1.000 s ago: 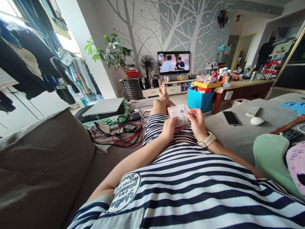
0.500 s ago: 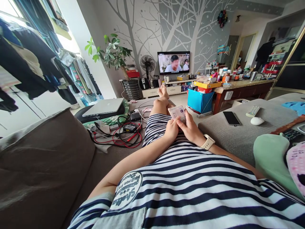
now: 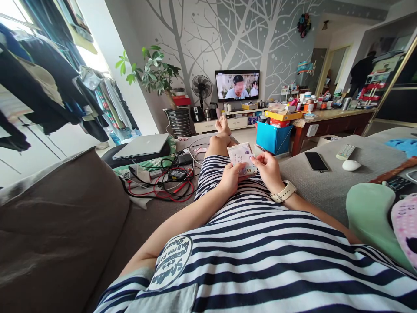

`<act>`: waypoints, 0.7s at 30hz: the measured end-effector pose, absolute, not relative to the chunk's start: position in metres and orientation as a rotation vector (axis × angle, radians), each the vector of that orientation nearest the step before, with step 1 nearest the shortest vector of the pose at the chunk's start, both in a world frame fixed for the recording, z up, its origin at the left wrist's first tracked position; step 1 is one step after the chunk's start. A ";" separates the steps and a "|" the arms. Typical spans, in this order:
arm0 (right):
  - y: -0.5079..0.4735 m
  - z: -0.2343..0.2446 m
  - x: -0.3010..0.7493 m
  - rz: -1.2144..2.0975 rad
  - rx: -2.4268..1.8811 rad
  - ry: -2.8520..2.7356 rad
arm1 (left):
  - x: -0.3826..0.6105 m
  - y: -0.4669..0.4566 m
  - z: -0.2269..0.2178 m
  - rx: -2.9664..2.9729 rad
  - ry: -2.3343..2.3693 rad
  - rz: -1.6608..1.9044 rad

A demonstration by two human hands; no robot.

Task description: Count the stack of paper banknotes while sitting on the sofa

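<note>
The person wears a short-sleeved dress in navy and white stripes, with a round white lettered badge on the chest and a cream watch on the right wrist. Feet bare.

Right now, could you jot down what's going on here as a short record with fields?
Setting: living room, the person reclining on a grey sofa
Left hand: grips a stack of banknotes from below
Right hand: fingers pinch the front note's right edge
Wrist: pale watch on the right arm
On the sofa: black phone, white mouse, remote
To the left: closed laptop, tangle of red and black cables
Far wall: television, switched on
</note>
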State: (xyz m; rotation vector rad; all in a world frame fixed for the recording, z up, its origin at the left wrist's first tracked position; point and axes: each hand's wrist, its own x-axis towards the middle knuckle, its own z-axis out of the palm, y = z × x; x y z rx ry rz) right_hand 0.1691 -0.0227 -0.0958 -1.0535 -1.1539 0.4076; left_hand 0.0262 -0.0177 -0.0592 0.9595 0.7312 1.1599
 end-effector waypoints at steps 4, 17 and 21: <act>-0.023 -0.096 0.167 0.393 -1.069 -1.175 | 0.027 -0.019 -0.057 0.939 0.777 1.153; -0.035 -0.099 0.157 0.361 -0.846 -1.220 | 0.028 -0.016 -0.054 0.848 0.821 1.203; -0.035 -0.099 0.158 0.345 -0.829 -1.215 | 0.029 -0.016 -0.052 0.865 0.834 1.203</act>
